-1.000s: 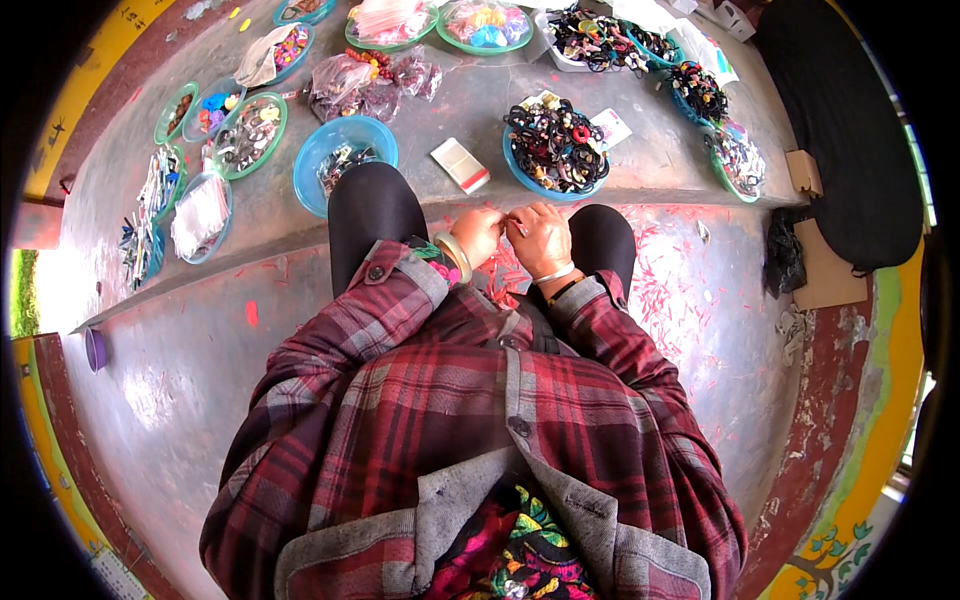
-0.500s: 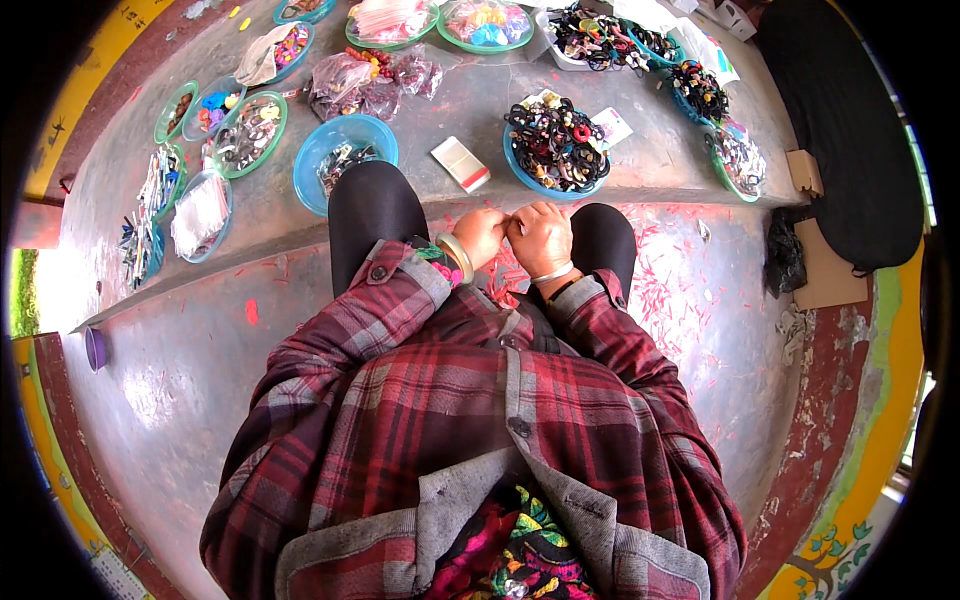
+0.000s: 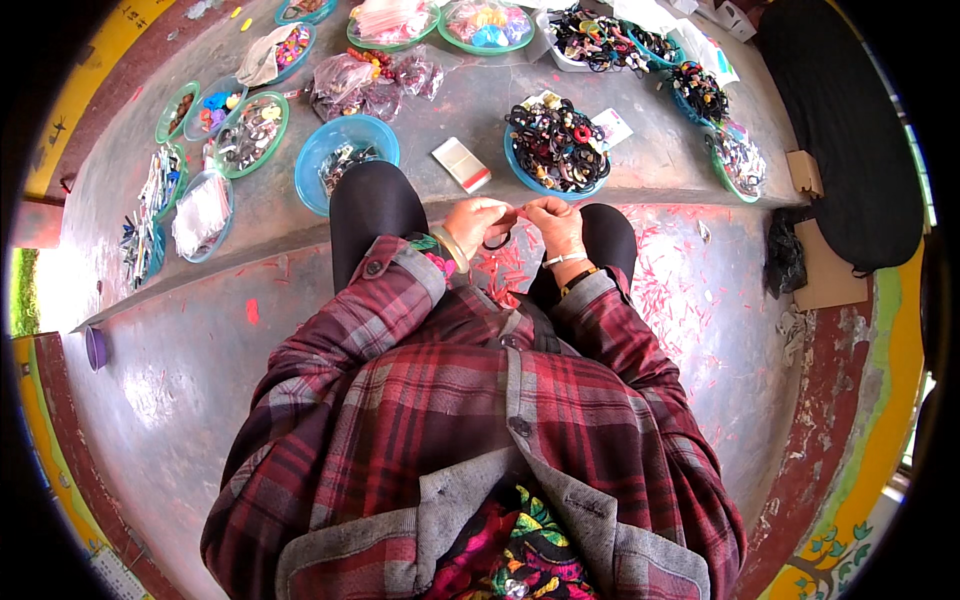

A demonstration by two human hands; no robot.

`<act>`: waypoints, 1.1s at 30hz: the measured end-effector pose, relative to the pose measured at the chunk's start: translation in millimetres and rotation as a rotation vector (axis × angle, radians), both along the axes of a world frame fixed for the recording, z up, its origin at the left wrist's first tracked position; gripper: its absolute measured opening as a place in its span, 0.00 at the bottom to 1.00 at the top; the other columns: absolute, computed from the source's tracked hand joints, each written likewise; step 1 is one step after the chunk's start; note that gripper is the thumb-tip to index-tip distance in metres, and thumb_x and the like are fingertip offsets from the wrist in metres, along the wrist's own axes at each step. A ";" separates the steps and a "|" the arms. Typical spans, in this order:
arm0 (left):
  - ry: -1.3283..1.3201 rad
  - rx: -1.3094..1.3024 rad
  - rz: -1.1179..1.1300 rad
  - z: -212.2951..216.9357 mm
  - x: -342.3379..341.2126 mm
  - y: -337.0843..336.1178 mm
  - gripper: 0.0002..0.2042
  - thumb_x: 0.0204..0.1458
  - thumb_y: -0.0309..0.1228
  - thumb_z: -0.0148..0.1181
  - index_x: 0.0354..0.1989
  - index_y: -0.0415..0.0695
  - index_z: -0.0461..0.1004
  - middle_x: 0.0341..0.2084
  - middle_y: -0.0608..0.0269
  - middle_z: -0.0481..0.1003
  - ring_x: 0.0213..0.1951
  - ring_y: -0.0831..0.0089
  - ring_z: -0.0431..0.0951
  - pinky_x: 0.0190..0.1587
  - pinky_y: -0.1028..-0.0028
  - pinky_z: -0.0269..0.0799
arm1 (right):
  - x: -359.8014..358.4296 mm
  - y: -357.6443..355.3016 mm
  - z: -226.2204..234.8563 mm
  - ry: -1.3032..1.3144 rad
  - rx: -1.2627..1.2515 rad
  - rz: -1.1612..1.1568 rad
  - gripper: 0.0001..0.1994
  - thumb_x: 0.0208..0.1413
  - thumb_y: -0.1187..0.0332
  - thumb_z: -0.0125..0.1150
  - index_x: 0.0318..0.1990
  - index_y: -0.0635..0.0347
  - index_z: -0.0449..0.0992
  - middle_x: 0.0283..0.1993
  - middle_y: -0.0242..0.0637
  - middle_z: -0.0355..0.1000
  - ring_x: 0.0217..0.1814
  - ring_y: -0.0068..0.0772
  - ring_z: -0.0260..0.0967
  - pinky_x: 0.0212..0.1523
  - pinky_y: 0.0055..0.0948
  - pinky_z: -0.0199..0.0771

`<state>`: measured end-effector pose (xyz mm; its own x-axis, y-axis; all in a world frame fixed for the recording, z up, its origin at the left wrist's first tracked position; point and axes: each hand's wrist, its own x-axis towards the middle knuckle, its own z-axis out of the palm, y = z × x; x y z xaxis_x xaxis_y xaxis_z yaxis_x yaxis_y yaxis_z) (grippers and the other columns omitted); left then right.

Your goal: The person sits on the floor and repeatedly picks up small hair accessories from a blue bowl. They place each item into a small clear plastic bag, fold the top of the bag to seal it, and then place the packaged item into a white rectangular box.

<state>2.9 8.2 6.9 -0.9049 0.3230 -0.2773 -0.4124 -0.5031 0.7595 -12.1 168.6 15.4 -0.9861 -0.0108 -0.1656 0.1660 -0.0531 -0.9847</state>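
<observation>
My left hand [image 3: 474, 226] and my right hand [image 3: 555, 229] meet fingertip to fingertip between my knees. A thin black loop, which looks like a hair tie [image 3: 499, 241], hangs below the fingers of my left hand. Both hands are pinched closed. Something small and reddish shows between the fingertips; it is too small to name, and my right fingers hide what they hold. Beyond my hands a blue basin [image 3: 513, 160] is heaped with black hair ties [image 3: 560, 140], some with coloured trims. Left of it lies a small white and red box or pad [image 3: 461, 164].
Another blue basin [image 3: 310, 165] with small pieces stands by my left knee. Baskets of supplies line the far left ledge, including one with white packets [image 3: 202, 215]. Plastic bags [image 3: 345, 85] lie farther back. Red scraps [image 3: 680, 270] litter the lower floor. A purple cup [image 3: 96, 348] lies far left.
My hands have drawn slightly apart, and the fingers have turned so that the black loop now shows under my left hand. A reddish bit has come into view between the fingertips.
</observation>
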 end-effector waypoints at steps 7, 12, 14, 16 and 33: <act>-0.043 0.066 0.085 0.4 -3.8 -7.9 0.10 0.53 0.27 0.46 0.39 0.32 0.68 0.38 0.53 0.71 0.42 0.65 0.72 0.47 0.70 0.69 | -7.6 17.1 8.7 -0.038 -0.236 -0.124 0.01 0.41 0.78 0.58 0.23 0.64 0.74 0.22 0.26 0.68 0.23 0.15 0.61 0.27 0.15 0.59; -0.034 0.123 0.115 -3.5 -5.4 -9.5 0.11 0.53 0.27 0.47 0.39 0.31 0.67 0.38 0.52 0.70 0.42 0.64 0.72 0.47 0.70 0.69 | -8.2 47.2 26.3 0.069 -0.302 -0.213 0.01 0.42 0.78 0.57 0.25 0.63 0.74 0.21 0.26 0.67 0.22 0.16 0.59 0.26 0.16 0.57; -0.040 0.126 0.117 -2.8 -5.5 -9.6 0.11 0.53 0.27 0.47 0.39 0.30 0.67 0.37 0.51 0.70 0.42 0.63 0.72 0.47 0.70 0.69 | -7.3 70.1 37.2 0.176 -0.271 -0.239 0.01 0.43 0.77 0.56 0.25 0.63 0.74 0.21 0.27 0.67 0.22 0.18 0.60 0.26 0.17 0.58; -0.044 0.136 0.103 -3.3 -5.3 -11.2 0.11 0.53 0.27 0.47 0.38 0.30 0.67 0.37 0.50 0.71 0.42 0.62 0.72 0.47 0.70 0.69 | -2.6 95.9 50.7 0.169 -0.250 -0.351 0.01 0.43 0.77 0.55 0.25 0.63 0.73 0.22 0.30 0.67 0.23 0.20 0.61 0.27 0.18 0.60; -0.028 0.089 -0.019 4.1 -3.4 -8.8 0.10 0.53 0.27 0.47 0.38 0.33 0.68 0.37 0.49 0.71 0.42 0.62 0.72 0.46 0.70 0.68 | 136.7 401.7 -98.6 -0.519 0.857 -0.408 0.09 0.43 0.67 0.58 0.31 0.63 0.77 0.24 0.35 0.73 0.23 0.24 0.70 0.23 0.23 0.69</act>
